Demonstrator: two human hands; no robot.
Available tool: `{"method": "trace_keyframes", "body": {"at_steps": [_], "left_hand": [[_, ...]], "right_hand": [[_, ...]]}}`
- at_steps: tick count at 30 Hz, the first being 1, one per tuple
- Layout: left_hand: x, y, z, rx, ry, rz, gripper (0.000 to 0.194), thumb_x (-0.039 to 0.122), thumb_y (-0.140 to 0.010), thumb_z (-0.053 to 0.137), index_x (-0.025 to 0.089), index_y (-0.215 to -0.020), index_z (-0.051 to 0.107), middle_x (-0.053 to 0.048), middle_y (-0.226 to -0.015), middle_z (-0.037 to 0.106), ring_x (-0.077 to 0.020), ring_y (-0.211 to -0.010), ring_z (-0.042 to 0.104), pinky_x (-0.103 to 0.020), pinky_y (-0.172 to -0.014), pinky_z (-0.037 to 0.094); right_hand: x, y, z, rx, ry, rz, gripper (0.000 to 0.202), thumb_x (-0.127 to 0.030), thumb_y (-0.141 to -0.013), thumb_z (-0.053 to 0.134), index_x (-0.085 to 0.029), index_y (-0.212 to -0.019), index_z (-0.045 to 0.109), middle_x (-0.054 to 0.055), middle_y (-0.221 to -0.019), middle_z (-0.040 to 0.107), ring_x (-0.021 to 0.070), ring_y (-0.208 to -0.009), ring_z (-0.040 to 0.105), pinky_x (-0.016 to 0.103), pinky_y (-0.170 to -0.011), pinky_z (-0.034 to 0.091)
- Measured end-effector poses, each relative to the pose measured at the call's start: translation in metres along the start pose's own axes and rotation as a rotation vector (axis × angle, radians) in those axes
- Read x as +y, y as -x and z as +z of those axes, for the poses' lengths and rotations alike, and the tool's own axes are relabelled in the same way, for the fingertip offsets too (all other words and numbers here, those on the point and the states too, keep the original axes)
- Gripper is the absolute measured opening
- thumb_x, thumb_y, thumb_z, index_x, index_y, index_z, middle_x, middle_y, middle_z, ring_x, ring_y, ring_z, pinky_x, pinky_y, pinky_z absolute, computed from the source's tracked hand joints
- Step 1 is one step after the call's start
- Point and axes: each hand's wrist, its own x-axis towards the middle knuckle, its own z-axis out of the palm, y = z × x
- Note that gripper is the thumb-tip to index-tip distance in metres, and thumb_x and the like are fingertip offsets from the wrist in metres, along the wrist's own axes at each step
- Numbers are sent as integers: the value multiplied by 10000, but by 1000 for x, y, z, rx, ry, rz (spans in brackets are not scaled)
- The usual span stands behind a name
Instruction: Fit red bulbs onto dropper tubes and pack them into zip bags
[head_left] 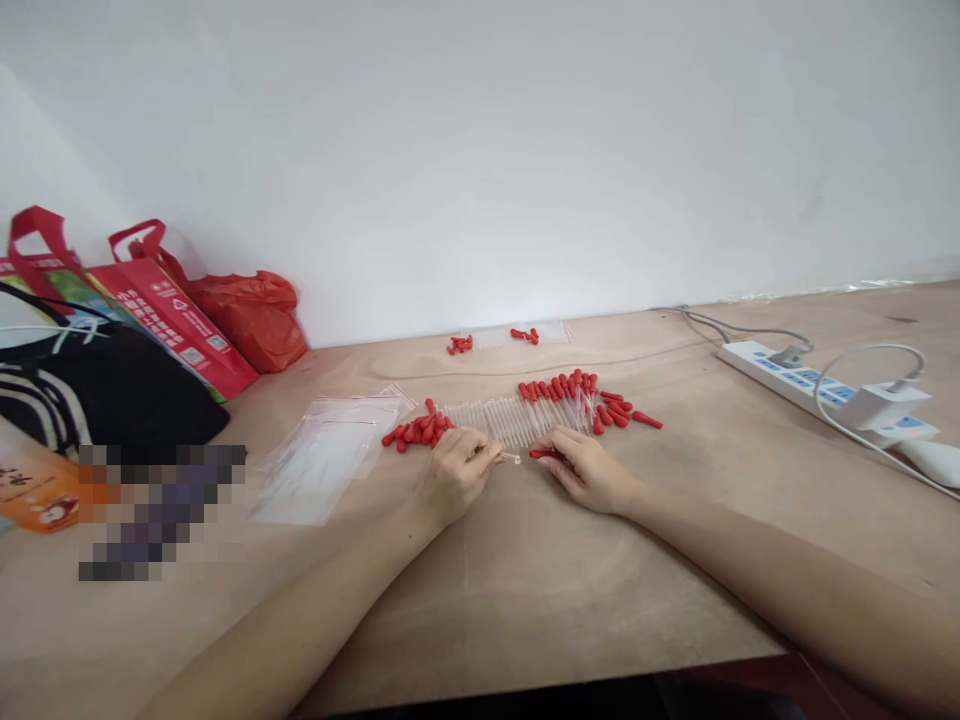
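Observation:
My left hand point(461, 470) pinches a clear dropper tube point(513, 457), its open end pointing right. Facing it across a small gap, my right hand point(589, 470) grips a red rubber dropper bulb point(546, 454) with its end toward the tube. The two parts are apart. Just beyond my hands lies a row of clear tubes point(495, 420). Droppers with red bulbs fitted point(559, 386) lie at the row's right side. Loose red bulbs point(420, 430) are heaped by my left hand, and more loose bulbs point(616, 410) lie beyond my right hand.
Clear zip bags point(322, 455) lie flat at left. Near the wall is another clear bag point(493, 338) with small red bulbs around it. A white power strip point(817, 385) with cables stands at right. Shopping bags point(180, 325) and a black bag point(127, 390) crowd the left edge.

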Motion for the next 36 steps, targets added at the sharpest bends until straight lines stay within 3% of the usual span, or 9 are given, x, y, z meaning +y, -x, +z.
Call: {"method": "trace_keyframes", "body": {"at_steps": [3, 9, 13, 36], "left_hand": [[-1, -2, -2, -27, 10, 21, 217, 172, -850, 401, 132, -742, 585, -70, -753, 590, -155, -725, 528, -275, -654, 450], [-8, 6, 3, -93, 45, 102, 272, 83, -868, 318, 142, -1046, 515, -5, -711, 611, -103, -647, 541, -318, -813, 399], [-9, 10, 6, -119, 69, 112, 298, 40, -844, 340, 149, -1074, 496, 4, -735, 627, -90, -649, 553, -333, -855, 349], [2, 7, 4, -213, 79, 85, 305, 58, -791, 343, 158, -1003, 537, 1, -669, 619, -103, -570, 519, -315, -711, 275]], "right_hand": [[0, 0, 1, 8, 5, -22, 182, -165, -844, 402, -159, -973, 530, 72, -863, 559, 148, -785, 515, 277, -693, 443], [-3, -1, 0, 21, -23, -39, 193, -167, -848, 398, -156, -960, 555, 75, -855, 560, 137, -761, 516, 263, -682, 446], [-5, -1, 0, 22, -82, -30, 190, -166, -846, 398, -166, -953, 555, 69, -859, 558, 134, -763, 526, 263, -685, 448], [-6, -1, 5, 99, -131, -60, 127, -215, -822, 461, -173, -814, 580, 42, -741, 601, 119, -667, 550, 244, -620, 452]]}}
